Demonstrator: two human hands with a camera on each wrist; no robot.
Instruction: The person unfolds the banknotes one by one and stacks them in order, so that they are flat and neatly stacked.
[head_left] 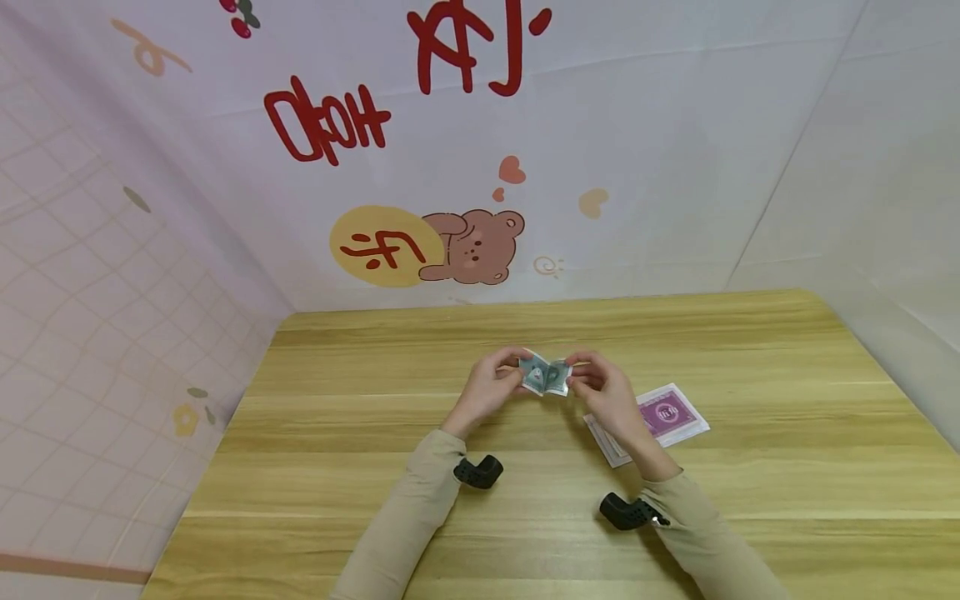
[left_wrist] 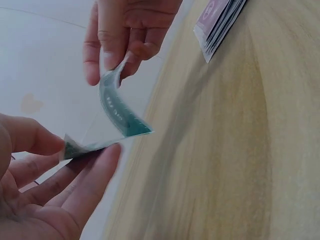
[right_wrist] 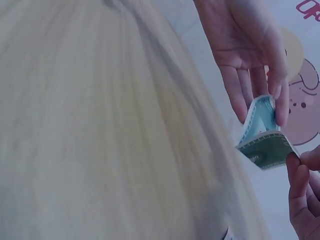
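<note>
A small green banknote (head_left: pixel 535 375) with pale edges is held above the table between both hands, bent at a crease across its middle. My left hand (head_left: pixel 492 387) pinches its left end between thumb and fingers. The right hand (head_left: pixel 606 398) pinches the other end. In the left wrist view the banknote (left_wrist: pixel 115 105) bends into a V shape, one half rising toward the right hand (left_wrist: pixel 130 37). The right wrist view shows its two halves standing at an angle, with the left hand (right_wrist: pixel 250 55) above. A stack of purple notes (head_left: pixel 670 414) lies partly behind the right forearm.
The wood-grain table (head_left: pixel 337 400) runs back to a white wall cloth (head_left: pixel 652 167) printed with red lettering and a bear. Black wrist mounts (head_left: pixel 480 472) sit by the sleeves. The purple stack's layered edge (left_wrist: pixel 225 30) shows in the left wrist view.
</note>
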